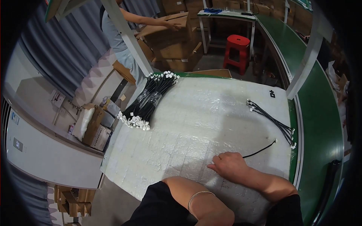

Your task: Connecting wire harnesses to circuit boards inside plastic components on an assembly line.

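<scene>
My right hand [230,165] is closed over the white work surface, right of centre. From beside it a thin black cable [260,152] runs up and right to a small white connector; its other end is hidden by the fingers. My left hand [214,211] is bent back toward me at the lower edge, below a thin bracelet on the wrist; its fingers are out of sight. Several similar black cables [272,122] with white end connectors lie together at the right. A thick bundle of such cables [149,100], wrapped with clear film, rests at the far left.
A white padded table top [181,113] lies before me, with a green conveyor belt [320,124] along its right. White posts [311,60] stand at its corners. Beyond are a red stool [237,51], cardboard boxes [169,37] and another person [117,35] touching a box.
</scene>
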`<state>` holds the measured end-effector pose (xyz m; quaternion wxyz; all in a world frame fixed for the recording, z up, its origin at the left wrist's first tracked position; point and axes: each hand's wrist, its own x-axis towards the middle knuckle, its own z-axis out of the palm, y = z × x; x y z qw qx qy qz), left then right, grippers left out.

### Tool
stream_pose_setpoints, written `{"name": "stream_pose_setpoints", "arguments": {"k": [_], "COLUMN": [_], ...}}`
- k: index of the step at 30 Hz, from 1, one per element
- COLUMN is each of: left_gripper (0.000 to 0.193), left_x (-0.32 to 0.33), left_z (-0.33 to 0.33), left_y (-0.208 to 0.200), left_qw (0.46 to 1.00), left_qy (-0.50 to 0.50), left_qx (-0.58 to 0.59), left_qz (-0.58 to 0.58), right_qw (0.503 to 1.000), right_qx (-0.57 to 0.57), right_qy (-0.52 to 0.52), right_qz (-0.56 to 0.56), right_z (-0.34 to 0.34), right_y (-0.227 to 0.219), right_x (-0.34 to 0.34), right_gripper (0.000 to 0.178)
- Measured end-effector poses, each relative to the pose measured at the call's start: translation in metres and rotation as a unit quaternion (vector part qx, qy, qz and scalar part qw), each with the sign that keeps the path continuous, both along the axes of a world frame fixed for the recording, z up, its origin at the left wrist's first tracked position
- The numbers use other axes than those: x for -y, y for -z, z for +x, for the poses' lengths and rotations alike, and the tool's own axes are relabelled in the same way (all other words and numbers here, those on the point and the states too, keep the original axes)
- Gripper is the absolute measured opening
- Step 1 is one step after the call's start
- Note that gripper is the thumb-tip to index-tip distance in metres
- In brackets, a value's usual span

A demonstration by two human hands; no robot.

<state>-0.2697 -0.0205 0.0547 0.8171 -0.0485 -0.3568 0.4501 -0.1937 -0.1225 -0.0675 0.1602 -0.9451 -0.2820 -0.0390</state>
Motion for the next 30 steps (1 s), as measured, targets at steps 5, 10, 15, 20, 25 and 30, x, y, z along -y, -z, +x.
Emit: {"name": "stream_pose_setpoints", "arguments": {"k": [5,10,15,20,25,30], "left_gripper": [0.024,0.023,0.023,0.022,0.025,0.029], "left_x": [0.002,-0.004,-0.015,-0.062,-0.058,-0.066], "left_z": [-0.02,-0.027,-0.034,-0.027,-0.024,-0.019], "left_y": [-0.02,-0.043,-0.068,-0.084,-0.09,-0.082], "left_qw": [0.983,0.923,0.825,0.669,0.667,0.636], "left_qy": [0.11,0.239,0.35,0.274,0.257,0.373], "left_qx": [-0.105,-0.208,-0.311,-0.267,-0.283,-0.261], "left_qz": [0.101,0.218,0.316,0.637,0.64,0.624], "right_qw": [1.0,1.0,0.999,1.0,1.0,0.999], "right_qx": [0.028,0.03,0.025,0.02,0.022,0.025], "right_qy": [-0.003,-0.01,-0.014,-0.023,-0.019,-0.028], "right_qz": [-0.001,-0.002,-0.015,-0.002,0.005,0.0], "right_z": [-0.006,-0.005,-0.003,-0.007,-0.005,-0.004], "right_y": [-0.002,-0.001,0.0,0.003,0.005,0.0], "right_x": [-0.006,-0.002,0.001,-0.002,0.001,-0.003], "right_gripper": [0.033,0.033,0.034,0.034,0.034,0.033]}}
